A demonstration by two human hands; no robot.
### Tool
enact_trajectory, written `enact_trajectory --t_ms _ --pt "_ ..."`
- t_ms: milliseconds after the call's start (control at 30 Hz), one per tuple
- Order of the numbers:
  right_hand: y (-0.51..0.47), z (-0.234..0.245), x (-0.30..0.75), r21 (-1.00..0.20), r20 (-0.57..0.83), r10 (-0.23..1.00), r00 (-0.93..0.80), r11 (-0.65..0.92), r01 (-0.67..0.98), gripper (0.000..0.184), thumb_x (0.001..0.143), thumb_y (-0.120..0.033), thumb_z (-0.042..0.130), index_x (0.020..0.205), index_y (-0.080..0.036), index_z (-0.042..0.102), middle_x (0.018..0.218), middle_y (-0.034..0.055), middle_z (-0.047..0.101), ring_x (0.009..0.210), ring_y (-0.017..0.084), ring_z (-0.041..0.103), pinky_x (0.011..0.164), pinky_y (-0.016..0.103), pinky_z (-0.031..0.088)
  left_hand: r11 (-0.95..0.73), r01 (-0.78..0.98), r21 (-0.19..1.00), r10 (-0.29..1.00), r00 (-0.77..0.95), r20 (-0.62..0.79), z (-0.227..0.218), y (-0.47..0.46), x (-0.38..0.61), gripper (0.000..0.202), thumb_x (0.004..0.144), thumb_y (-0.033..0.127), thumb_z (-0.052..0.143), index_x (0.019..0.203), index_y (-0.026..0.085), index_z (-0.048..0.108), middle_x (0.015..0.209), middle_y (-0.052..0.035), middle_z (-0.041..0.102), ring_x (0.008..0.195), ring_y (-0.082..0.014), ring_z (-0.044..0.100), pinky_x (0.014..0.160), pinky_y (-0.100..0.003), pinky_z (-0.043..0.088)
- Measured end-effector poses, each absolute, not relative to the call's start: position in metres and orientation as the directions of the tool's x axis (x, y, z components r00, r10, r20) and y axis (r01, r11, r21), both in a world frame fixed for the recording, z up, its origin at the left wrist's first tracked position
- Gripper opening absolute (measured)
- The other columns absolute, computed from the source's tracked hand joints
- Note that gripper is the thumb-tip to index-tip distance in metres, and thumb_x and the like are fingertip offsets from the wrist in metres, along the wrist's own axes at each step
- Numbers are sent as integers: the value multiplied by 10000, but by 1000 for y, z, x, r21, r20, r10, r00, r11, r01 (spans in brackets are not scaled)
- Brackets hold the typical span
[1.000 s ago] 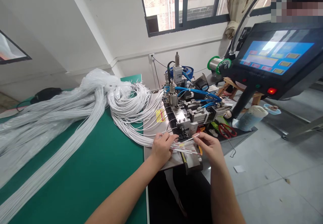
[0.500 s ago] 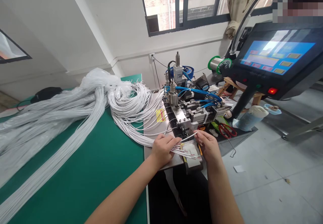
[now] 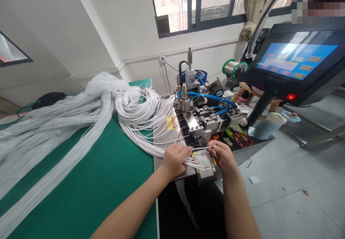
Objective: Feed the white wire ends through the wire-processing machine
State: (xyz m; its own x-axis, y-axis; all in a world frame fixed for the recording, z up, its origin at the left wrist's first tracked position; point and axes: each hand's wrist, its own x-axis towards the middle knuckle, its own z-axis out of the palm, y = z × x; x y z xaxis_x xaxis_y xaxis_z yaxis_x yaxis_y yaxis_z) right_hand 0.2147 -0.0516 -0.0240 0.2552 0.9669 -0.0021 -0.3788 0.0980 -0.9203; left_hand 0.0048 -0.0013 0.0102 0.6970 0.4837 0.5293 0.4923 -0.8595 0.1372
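Note:
My left hand (image 3: 175,160) is closed over a bunch of white cables (image 3: 151,147) at the machine's front plate. Their cut ends, some with reddish wire tips, stick out to the right past my fingers. Between thumb and fingertips my right hand (image 3: 222,154) pinches the end of one single cable (image 3: 201,148), which runs across from the left hand. Just behind both hands stands a wire-processing machine (image 3: 192,122) with metal cylinders and blue air hoses; several cables lead into its left side.
Large bundles of white cable (image 3: 88,138) lie on the green table (image 3: 118,188), partly wrapped in plastic. At the right stand a touchscreen monitor (image 3: 296,64), a solder wire spool (image 3: 234,68) and red-handled scissors (image 3: 242,139). Another person is partly visible at upper right.
My right hand has moved slightly down and right with the cable end, and that cable now lies more level. The left hand stays on the bunch.

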Motion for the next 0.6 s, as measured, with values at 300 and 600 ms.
enact_trajectory --t_ms 300,600 --pt "-51 -15 222 -852 368 909 195 246 461 129 842 -303 569 841 -196 641 762 29 607 654 165 520 617 282 397 -811 571 124 551 677 488 9 -3 5 469 707 134 498 1158 227 588 815 -23 647 711 -181 570 685 -333 358" --pt "-47 -1 226 -720 468 883 26 364 591 123 876 -247 536 884 -194 646 828 55 645 752 189 577 673 293 438 -743 649 165 637 608 475 8 -3 6 450 681 143 522 1112 223 624 822 -19 661 730 -182 577 739 -346 355"
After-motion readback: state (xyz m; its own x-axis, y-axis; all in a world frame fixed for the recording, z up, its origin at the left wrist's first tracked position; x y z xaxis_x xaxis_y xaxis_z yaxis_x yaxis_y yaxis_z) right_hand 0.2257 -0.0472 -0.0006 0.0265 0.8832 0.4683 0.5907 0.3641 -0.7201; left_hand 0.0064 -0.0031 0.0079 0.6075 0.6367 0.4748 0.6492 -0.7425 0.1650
